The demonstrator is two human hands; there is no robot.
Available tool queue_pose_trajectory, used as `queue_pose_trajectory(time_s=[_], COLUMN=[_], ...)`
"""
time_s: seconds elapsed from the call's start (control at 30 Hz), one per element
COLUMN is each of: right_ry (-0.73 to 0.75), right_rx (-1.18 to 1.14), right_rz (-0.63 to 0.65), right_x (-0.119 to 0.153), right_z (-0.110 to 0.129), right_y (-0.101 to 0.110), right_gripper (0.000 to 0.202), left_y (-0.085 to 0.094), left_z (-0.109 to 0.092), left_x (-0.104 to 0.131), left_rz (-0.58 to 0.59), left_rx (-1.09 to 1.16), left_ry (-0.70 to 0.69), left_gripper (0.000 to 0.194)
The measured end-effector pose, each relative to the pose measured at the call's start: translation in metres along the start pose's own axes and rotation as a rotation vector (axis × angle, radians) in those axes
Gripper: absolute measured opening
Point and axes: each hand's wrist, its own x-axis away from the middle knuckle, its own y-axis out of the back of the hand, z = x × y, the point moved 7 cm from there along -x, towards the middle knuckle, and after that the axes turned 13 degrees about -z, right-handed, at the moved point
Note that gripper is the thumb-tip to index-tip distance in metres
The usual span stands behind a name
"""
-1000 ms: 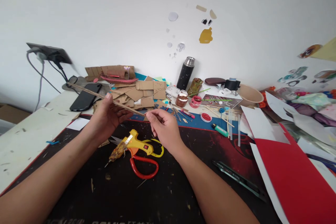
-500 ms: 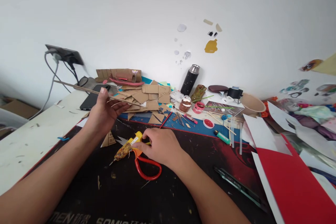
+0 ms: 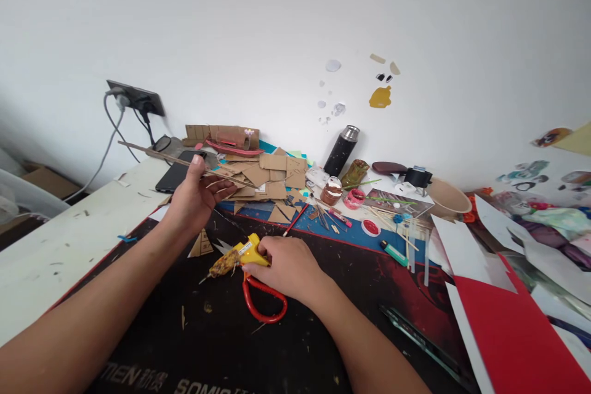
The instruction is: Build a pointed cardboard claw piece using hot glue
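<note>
Head view: your left hand [image 3: 191, 200] holds a long, narrow cardboard strip [image 3: 157, 153] above the far left part of the desk, its thumb pressed against the strip and the other fingers stretched out loosely to the right, slightly apart. The strip's long axis runs across your view, sloping gently from a higher left end, near the wall cables, to a lower right end in front of the loose cardboard pieces [image 3: 272, 175]. It passes in front of the black phone [image 3: 175, 177]; whether its right end touches the pile, you cannot tell from here.

Your right hand [image 3: 290, 265] is on the yellow glue gun [image 3: 249, 250] over the middle of the black mat [image 3: 231, 345]. Thumb and forefinger are clamped on its handle; the remaining fingers are hidden under your hand. The gun's nozzle points left and back toward you, its barrel slanting from upper right to lower left. You cannot tell whether the tip touches the mat.

The scissors [image 3: 249, 303] lie at the gun, one red handle loop just below your right thumb, the blades pointing up and left behind the barrel. A cardboard triangle [image 3: 202, 244] sits left of those blades. Well to the right, a slim dark cutter [image 3: 420, 341] lies on the mat, slanting down to the right.
</note>
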Motion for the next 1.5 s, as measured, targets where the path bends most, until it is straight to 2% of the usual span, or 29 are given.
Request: queue_pose_trajectory(time_s=[0.1, 0.2, 0.37, 0.53, 0.9, 1.13, 1.5], right_ry=[-0.092, -0.21, -0.364, -0.426, -0.346, -0.343, -0.283], right_rx=[-0.206, -0.544, -1.089, -1.4, -1.595, -1.642, -1.766], right_rz=[-0.057, -0.101, -0.024, -0.04, -0.06, 0.017, 0.061], right_x=[-0.002, -0.006, -0.012, -0.014, -0.017, -0.014, -0.01], right_z=[-0.008, -0.021, -0.032, -0.034, -0.032, -0.025, -0.018], right_y=[0.003, 0.001, -0.009, -0.001, 0.011, 0.007, 0.007], right_gripper=[0.038, 0.039, 0.055, 0.064, 0.06, 0.06, 0.053], left_y=[0.001, 0.002, 0.004, 0.005, 0.002, -0.003, -0.007], left_z=[-0.002, -0.004, -0.002, 0.001, 0.007, 0.009, 0.007], left_x=[0.0, -0.001, -0.004, -0.005, 0.001, 0.003, 0.008], left_rz=[-0.004, -0.012, -0.03, -0.045, 0.006, 0.057, 0.079], left_rx=[0.015, 0.027, 0.026, 0.026, -0.009, -0.004, -0.013], left_ry=[0.002, 0.005, 0.019, 0.036, 0.066, 0.051, 0.069], left_gripper=[0.063, 0.064, 0.066, 0.069, 0.068, 0.069, 0.077])
